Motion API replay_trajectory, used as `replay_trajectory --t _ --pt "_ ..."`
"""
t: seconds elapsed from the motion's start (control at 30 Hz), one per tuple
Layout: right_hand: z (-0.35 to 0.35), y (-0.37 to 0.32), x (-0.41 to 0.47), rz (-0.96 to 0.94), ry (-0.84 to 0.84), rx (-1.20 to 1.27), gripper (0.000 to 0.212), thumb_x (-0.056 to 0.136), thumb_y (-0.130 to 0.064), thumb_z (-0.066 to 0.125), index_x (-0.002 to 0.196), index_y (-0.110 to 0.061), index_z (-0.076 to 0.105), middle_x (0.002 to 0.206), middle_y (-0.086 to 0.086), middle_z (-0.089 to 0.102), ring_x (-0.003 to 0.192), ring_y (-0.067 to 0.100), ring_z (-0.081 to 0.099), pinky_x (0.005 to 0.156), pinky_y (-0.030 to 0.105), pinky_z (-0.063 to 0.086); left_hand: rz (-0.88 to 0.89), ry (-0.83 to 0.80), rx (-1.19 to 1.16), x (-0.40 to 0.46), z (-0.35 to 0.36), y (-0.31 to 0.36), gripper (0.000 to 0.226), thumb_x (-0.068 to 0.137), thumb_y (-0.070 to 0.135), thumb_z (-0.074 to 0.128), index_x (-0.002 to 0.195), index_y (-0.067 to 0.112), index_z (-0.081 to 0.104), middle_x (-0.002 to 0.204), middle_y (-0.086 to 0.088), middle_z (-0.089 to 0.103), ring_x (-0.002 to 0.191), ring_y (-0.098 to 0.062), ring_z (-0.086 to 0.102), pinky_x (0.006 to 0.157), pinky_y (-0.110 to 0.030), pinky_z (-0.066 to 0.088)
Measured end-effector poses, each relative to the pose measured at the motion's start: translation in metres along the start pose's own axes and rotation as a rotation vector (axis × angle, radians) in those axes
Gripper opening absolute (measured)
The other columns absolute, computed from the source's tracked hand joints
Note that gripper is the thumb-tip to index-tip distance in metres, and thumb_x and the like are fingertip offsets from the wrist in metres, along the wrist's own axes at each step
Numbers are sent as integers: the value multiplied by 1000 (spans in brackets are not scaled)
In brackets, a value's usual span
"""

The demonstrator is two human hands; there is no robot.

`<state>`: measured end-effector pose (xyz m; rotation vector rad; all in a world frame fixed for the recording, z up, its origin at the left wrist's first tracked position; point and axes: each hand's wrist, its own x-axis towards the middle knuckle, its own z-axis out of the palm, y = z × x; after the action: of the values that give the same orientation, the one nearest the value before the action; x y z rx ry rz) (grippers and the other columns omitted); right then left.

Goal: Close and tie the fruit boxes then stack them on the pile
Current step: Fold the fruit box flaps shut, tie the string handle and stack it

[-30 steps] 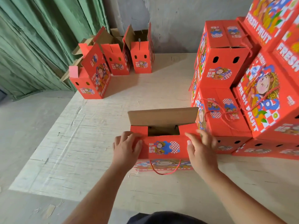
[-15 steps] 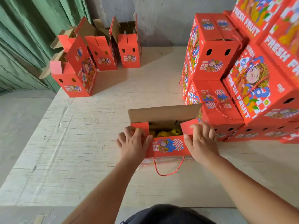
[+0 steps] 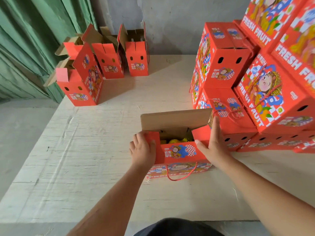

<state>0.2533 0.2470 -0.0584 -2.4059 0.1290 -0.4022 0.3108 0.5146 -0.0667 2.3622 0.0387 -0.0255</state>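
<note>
The left hand (image 3: 142, 151) grips the left end of the open fruit box (image 3: 179, 153), its fingers curled over the small red side flap (image 3: 152, 136) there. The right hand (image 3: 213, 144) holds the right end, fingers laid straight up the outer side of the right flap (image 3: 201, 133) and the thumb hooked round onto the near red panel.

The box stands on the pale board table (image 3: 85, 150), just in front of the person and close beside the foot of the pile (image 3: 255, 82). It is bright red, with a cartoon figure on a blue patch and a red-and-white check on its near top flap, which lies partly folded in. Its far flap (image 3: 175, 119) stands up, showing plain brown cardboard. A red cord handle (image 3: 181, 176) hangs in a loop down the near face. Inside lies something yellow (image 3: 177, 140), probably fruit, though it is too dim and blurred to be sure.

The pile, to the right, is made of closed red boxes printed FRESH FRUIT, some with red cord across them. Four more open boxes (image 3: 105, 63) stand at the far left of the table, near a green curtain (image 3: 34, 40).
</note>
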Motion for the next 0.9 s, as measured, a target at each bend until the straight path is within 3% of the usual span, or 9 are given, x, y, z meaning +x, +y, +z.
replay_trajectory --t 0.13,0.27,0.37,0.43,0.53,0.6,0.7,0.8,0.9 --pt "-8 -12 18 -172 62 -129 100 93 -35 69 165 -13 4 173 6 1 160 22 5 128 37 11 30 66 -279 -3 -2 -5 64 97 13 61 153 10 32 136 -5 38 130 -34 45 113 -46 36" --pt "-18 -36 40 -181 190 -158 48 101 -44 50 132 -9 55 137 8 53 129 31 52 106 50 44 70 35 -240 -2 -10 -8 83 95 24 69 161 15 19 156 -7 30 142 -32 38 118 -57 34" --pt "-24 -44 48 -87 229 -426 42 99 -53 52 119 -18 65 113 3 59 103 32 48 86 44 37 223 79 -120 5 -25 -5 90 88 42 70 160 18 23 160 0 32 145 -24 31 122 -45 24" --pt "-28 -44 54 -79 139 -505 36 98 -51 61 117 -22 72 109 4 60 101 33 44 84 44 34 360 78 -105 13 -38 -2 93 86 54 69 160 21 23 161 5 33 147 -16 29 120 -38 24" --pt "-38 -41 65 2 -133 -334 40 97 -47 64 130 -24 68 116 3 56 112 31 40 94 43 38 490 -70 -99 35 -53 9 81 90 59 70 154 27 32 145 12 55 135 -11 50 111 -33 38" --pt "-43 -37 71 16 -220 -325 35 93 -50 68 121 -28 70 114 -2 47 115 29 36 98 42 36 521 -149 26 48 -58 20 60 95 65 57 141 27 49 122 12 68 114 -13 65 94 -37 53" --pt "-47 -35 80 -1 -350 -395 35 86 -53 76 110 -31 65 123 -3 40 127 27 32 105 38 27 599 -236 239 63 -63 25 52 95 69 49 124 29 67 111 12 68 99 -16 65 81 -38 55" --pt "-40 -35 81 -12 -660 -455 58 87 -56 73 134 -31 48 155 0 32 147 27 25 119 44 25 651 -364 415 71 -62 24 47 85 63 69 123 36 65 121 13 66 110 -17 61 88 -37 52" --pt "-34 -25 75 -28 -745 -481 76 96 -62 57 160 -45 19 162 -6 31 150 24 25 121 42 17 685 -416 536 60 -44 24 65 91 58 60 149 31 47 153 1 51 137 -26 45 113 -43 38"
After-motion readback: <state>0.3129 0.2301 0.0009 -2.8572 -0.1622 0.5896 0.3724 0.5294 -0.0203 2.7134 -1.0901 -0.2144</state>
